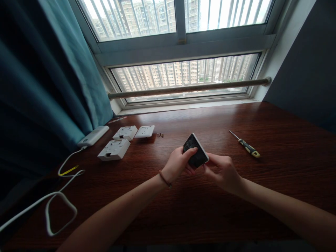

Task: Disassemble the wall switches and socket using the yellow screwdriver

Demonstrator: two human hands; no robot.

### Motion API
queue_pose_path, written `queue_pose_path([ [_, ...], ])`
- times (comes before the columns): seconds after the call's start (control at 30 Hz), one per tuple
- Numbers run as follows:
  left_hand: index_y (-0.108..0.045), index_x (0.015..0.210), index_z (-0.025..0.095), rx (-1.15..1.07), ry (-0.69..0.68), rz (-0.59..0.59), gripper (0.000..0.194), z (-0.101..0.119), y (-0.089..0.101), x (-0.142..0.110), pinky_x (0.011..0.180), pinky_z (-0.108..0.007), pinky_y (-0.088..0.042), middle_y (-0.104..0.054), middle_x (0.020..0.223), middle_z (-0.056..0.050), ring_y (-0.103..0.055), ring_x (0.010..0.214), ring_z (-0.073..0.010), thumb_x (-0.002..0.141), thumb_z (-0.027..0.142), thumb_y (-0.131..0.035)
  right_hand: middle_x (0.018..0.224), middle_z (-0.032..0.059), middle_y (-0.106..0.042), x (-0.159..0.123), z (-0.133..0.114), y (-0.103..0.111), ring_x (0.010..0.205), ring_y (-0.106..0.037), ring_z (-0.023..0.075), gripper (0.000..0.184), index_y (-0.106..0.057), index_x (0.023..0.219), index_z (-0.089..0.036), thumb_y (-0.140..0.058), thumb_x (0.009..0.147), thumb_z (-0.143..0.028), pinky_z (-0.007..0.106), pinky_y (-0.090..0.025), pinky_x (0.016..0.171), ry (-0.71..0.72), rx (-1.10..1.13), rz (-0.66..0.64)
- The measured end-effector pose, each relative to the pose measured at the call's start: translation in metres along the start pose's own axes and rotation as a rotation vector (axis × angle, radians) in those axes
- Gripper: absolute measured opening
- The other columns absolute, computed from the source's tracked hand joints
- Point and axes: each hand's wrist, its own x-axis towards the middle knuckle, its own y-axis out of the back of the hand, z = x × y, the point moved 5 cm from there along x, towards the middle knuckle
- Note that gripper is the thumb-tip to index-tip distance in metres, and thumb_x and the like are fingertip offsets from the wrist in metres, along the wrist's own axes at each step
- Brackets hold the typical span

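Pinching the plate (200, 156) mid-frame, dark side up, in my left hand (176, 163). Right hand (223, 172) pinches its corner, likely steadying.

Looks like a room in a home, high above the ground. Has a window (181, 49) with 3 panes (189, 71) in view, a teal curtain (76, 63) hanging left of it and a plain wall (304, 66) right of it. Looks out, through upright bars (154, 15) beyond the window, on tall buildings (193, 17) like apartment blocks. Includes a glossy wood-grain table (283, 175) below the window.
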Motion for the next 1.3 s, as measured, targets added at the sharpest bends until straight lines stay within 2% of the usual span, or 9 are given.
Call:
queue_pose_path([
  [0.17,-0.049,0.081,0.011,-0.045,0.019,-0.038,0.034,-0.005,-0.005,0.0,0.034,-0.021,-0.042,-0.06,0.052,-0.006,-0.055,0.035,-0.0143,0.073,0.044,-0.048,0.062,-0.0012,-0.059,-0.003,-0.001,0.003,0.05,-0.05,0.0083,0.013,-0.058,0.079,-0.016,-0.05,0.071,-0.01,0.018,-0.04,0.05,-0.002,-0.048,0.043],
  [0.33,-0.052,0.065,0.009,-0.164,0.067,-0.118,0.043,-0.01,-0.009,-0.001,0.03,-0.017,-0.035,-0.057,0.048,-0.006,-0.047,0.029,-0.0093,0.075,0.049,-0.039,0.049,-0.0033,-0.057,-0.006,0.001,0.011,0.039,-0.046,0.0065,0.02,-0.059,0.066,-0.016,-0.045,0.066,-0.002,0.018,-0.037,0.042,-0.029,-0.077,0.134],
  [0.37,-0.052,0.064,0.009,-0.2,0.082,-0.125,0.045,-0.01,-0.009,-0.001,0.031,-0.017,-0.035,-0.057,0.048,-0.006,-0.047,0.029,-0.0087,0.075,0.05,-0.038,0.052,-0.0024,-0.059,-0.005,0.001,0.011,0.041,-0.049,0.0071,0.02,-0.06,0.068,-0.016,-0.045,0.067,-0.002,0.018,-0.04,0.044,-0.03,-0.065,0.138],
  [0.43,-0.054,0.066,0.009,-0.276,0.115,-0.122,0.045,-0.009,-0.008,-0.003,0.033,-0.016,-0.037,-0.057,0.049,-0.005,-0.048,0.032,-0.0077,0.075,0.051,-0.039,0.07,0.0022,-0.066,-0.004,0.002,0.009,0.057,-0.059,0.0105,0.022,-0.06,0.084,-0.014,-0.049,0.068,-0.004,0.019,-0.047,0.053,-0.032,-0.018,0.119],
  [0.53,-0.055,0.073,0.01,-0.38,0.17,-0.12,0.043,-0.008,-0.01,-0.005,0.039,-0.017,-0.041,-0.059,0.053,-0.005,-0.05,0.036,-0.0075,0.076,0.049,-0.04,0.091,0.0069,-0.066,-0.003,0.002,0.005,0.075,-0.063,0.0136,0.035,-0.054,0.105,-0.012,-0.054,0.07,-0.01,0.022,-0.051,0.067,-0.024,0.013,0.089],
  [0.73,-0.055,0.074,0.009,-0.385,0.18,-0.107,0.042,-0.014,-0.016,-0.006,0.04,-0.017,-0.042,-0.061,0.058,-0.007,-0.053,0.04,-0.0084,0.076,0.048,-0.042,0.073,0.0016,-0.065,-0.003,0.003,0.003,0.063,-0.06,0.0118,0.019,-0.058,0.088,-0.016,-0.055,0.07,-0.01,0.02,-0.049,0.061,-0.027,-0.073,0.076],
  [0.97,-0.055,0.076,0.009,-0.388,0.093,-0.079,0.036,-0.02,-0.022,-0.006,0.039,-0.018,-0.044,-0.06,0.058,-0.006,-0.053,0.041,-0.0092,0.074,0.044,-0.048,0.06,-0.0004,-0.056,-0.005,0.005,0.004,0.05,-0.051,0.0104,0.012,-0.054,0.076,-0.016,-0.053,0.066,-0.01,0.02,-0.04,0.049,-0.072,-0.162,0.074],
  [1.13,-0.053,0.076,0.008,-0.414,0.041,-0.068,0.036,-0.021,-0.025,-0.006,0.039,-0.019,-0.045,-0.059,0.058,-0.006,-0.053,0.039,-0.0095,0.075,0.043,-0.048,0.059,-0.0002,-0.056,-0.004,0.004,0.008,0.051,-0.051,0.0105,0.01,-0.053,0.074,-0.015,-0.053,0.066,-0.01,0.02,-0.039,0.05,-0.031,-0.198,0.085],
  [1.3,-0.052,0.081,0.008,-0.429,0.031,-0.081,0.037,-0.022,-0.026,-0.004,0.04,-0.021,-0.046,-0.059,0.059,-0.006,-0.055,0.041,-0.011,0.076,0.044,-0.047,0.06,0.0001,-0.056,-0.005,0.005,0.005,0.052,-0.051,0.011,0.009,-0.053,0.075,-0.015,-0.052,0.067,-0.01,0.021,-0.039,0.051,-0.05,-0.207,0.085],
])
